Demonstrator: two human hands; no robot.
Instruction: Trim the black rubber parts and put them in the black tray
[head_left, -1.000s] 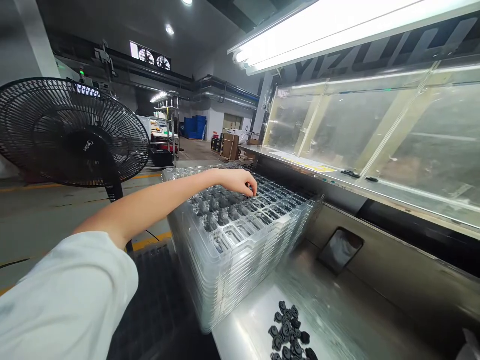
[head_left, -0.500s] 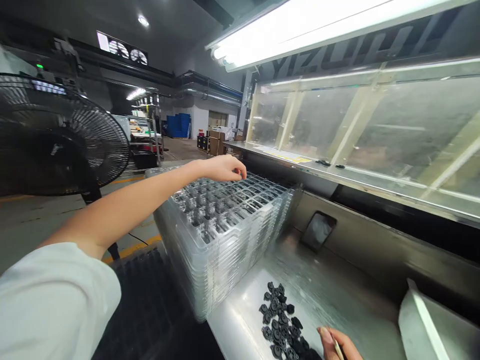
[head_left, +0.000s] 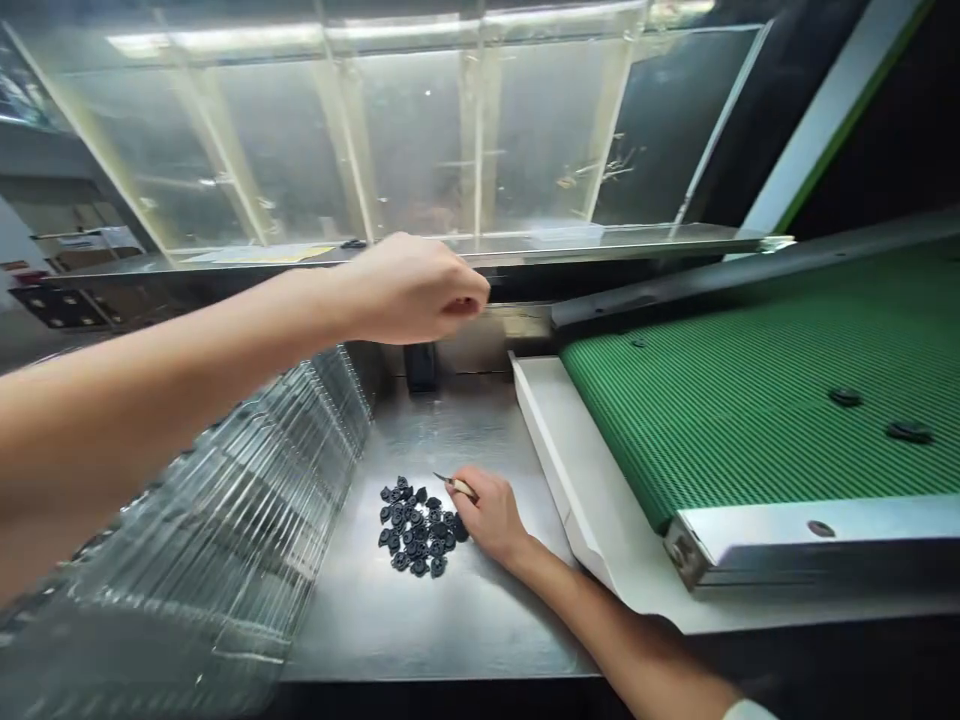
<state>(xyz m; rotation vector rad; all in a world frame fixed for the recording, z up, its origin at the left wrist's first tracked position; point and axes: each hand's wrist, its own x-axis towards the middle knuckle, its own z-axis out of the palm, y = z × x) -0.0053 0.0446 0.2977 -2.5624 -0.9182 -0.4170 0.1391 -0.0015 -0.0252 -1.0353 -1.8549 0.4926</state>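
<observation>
Stainless counter (head_left: 352, 620) below a clear guard panel (head_left: 412, 130), seen from above. Change noted: head view has swung off the tray stack and now takes in a green ribbed conveyor belt (head_left: 750, 420) to the right. Left hand (head_left: 412, 290) has drawn back from the trays and hangs above the far end of the counter, fingers loosely curled; palm hidden, so cannot tell whether it has hold of anything small. Right hand (head_left: 487, 520) has come fully into view low on the counter, fingers closed on the pale handle of a small trimming knife (head_left: 459, 487), thin blade pointing left, over the parts.

Black moulded parts (head_left: 416, 530) lie in one loose heap on the bare steel, just beside the right hand. Two similar black parts (head_left: 846, 397) sit on the belt, well apart from the heap. White sheet-metal chute (head_left: 559, 450) runs between counter and belt. Stack of clear plastic trays (head_left: 225, 500) stands along the left side, blurred. Yellow paper (head_left: 262, 254) on the ledge beyond: unreadable. No brand or lettering legible in this view.
</observation>
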